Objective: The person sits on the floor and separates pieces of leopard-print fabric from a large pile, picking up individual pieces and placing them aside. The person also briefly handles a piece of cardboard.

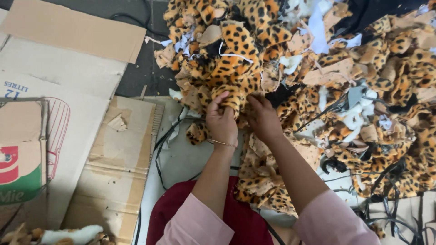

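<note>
1. A leopard-print fabric piece, orange with black spots, sits at the centre of the frame, at the near edge of a big scrap pile.
2. The left hand pinches this piece from the left, thumb and fingers closed on its edge; a thin bangle circles the wrist.
3. The right hand grips the same piece from the right, fingers curled into it.
4. The scrap pile fills the upper right, mixed with white fluff and beige backing.
5. Black straps lie at the lower right.
6. Flattened cardboard covers the left side.
7. Pink sleeves and a red lap show at the bottom.
</note>
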